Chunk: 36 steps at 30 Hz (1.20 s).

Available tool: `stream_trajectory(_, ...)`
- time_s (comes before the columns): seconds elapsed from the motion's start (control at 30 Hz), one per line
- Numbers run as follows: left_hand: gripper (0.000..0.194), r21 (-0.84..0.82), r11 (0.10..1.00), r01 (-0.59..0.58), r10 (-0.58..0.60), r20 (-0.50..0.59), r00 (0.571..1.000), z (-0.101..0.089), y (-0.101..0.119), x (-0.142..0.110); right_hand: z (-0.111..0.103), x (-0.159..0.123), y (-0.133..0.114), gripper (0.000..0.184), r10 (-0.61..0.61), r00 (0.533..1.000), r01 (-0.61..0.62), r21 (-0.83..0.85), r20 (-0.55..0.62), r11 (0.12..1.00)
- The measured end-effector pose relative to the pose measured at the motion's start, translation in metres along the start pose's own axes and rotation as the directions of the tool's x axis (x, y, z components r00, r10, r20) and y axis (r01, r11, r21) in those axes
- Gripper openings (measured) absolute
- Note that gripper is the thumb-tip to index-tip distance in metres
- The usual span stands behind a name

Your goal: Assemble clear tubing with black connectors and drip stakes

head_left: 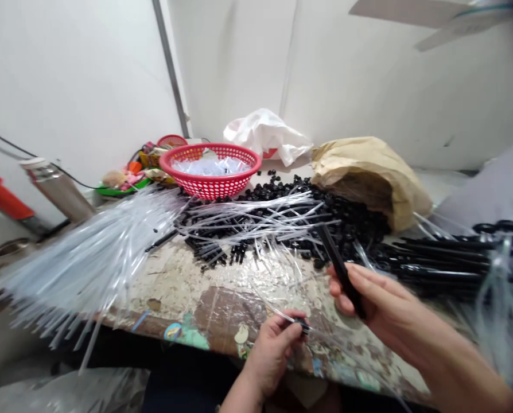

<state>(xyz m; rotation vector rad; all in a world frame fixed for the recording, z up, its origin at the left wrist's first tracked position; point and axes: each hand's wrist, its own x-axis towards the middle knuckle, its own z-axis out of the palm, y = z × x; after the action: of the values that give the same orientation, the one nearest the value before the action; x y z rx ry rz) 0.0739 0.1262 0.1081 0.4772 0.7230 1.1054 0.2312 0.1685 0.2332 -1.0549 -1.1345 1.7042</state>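
Fan blades (407, 12) cut off, held tube (278, 311) blurred

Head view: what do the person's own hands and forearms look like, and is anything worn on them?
The left hand and right hand are both ungloved, with five-fingered human shapes. The visible forearms are bare, with no sleeves. I can't make out any rings or markings.

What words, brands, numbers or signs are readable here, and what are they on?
No text is readable anywhere.
Round sticker on the table edge: any print is too small and blurred.
Packets left of the red basket: too blurred to read.
Paper bag and flask: no lettering visible.
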Motion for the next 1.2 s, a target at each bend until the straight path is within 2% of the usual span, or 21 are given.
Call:
stream_trajectory(0.07, 0.023, -0.013, 1.000, 0.004, -0.004, -0.012, 1.000, 0.001, 0.001, 0.001, -0.019, -0.025, 0.019, 0.024, 0.069, 0.995, -0.071, -0.018, -0.073, 0.997)
stream_trajectory(0.2, 0.021, -0.019, 1.000, -0.017, 0.016, -0.044, 0.999, 0.003, 0.000, 0.003, -0.047, -0.059, 0.058, 0.030, 0.186, 0.964, -0.178, 0.060, -0.190, 0.982)
stream_trajectory(0.3, 0.021, -0.023, 0.999, -0.027, 0.026, -0.058, 0.998, 0.003, -0.002, 0.004, -0.060, -0.072, 0.070, 0.036, 0.137, 0.952, -0.139, 0.013, -0.275, 0.990)
stream_trajectory(0.4, 0.023, -0.013, 0.999, -0.037, 0.035, -0.087, 0.996, 0.004, -0.003, 0.004, -0.066, -0.078, 0.066, 0.030, 0.080, 0.945, -0.114, -0.089, -0.318, 0.990)
stream_trajectory(0.53, 0.024, 0.003, 0.999, -0.053, 0.053, -0.104, 0.993, 0.005, -0.004, 0.005, -0.068, -0.079, 0.059, 0.039, 0.045, 0.955, -0.043, 0.013, -0.295, 0.999)
stream_trajectory(0.63, 0.024, 0.009, 0.998, -0.064, 0.064, -0.110, 0.992, 0.005, -0.005, 0.005, -0.074, -0.078, 0.058, 0.044, 0.022, 0.936, -0.007, 0.044, -0.352, 0.999)
stream_trajectory(0.77, 0.024, 0.023, 0.998, -0.065, 0.068, -0.123, 0.990, 0.005, -0.004, 0.006, -0.085, -0.077, 0.054, 0.033, -0.023, 0.937, -0.010, -0.093, -0.349, 0.996)
stream_trajectory(0.93, 0.024, 0.037, 0.997, -0.066, 0.070, -0.138, 0.988, 0.004, -0.004, 0.008, -0.096, -0.068, 0.055, 0.044, -0.138, 0.902, 0.051, -0.215, -0.410, 0.975)
stream_trajectory(1.1, 0.025, 0.028, 0.997, -0.067, 0.071, -0.142, 0.987, 0.004, -0.004, 0.009, -0.104, -0.051, 0.065, 0.029, -0.149, 0.905, 0.006, -0.337, -0.399, 0.941)
stream_trajectory(1.2, 0.025, 0.033, 0.998, -0.058, 0.062, -0.133, 0.989, 0.004, -0.004, 0.009, -0.108, -0.040, 0.066, 0.029, -0.246, 0.876, -0.002, -0.514, -0.414, 0.858)
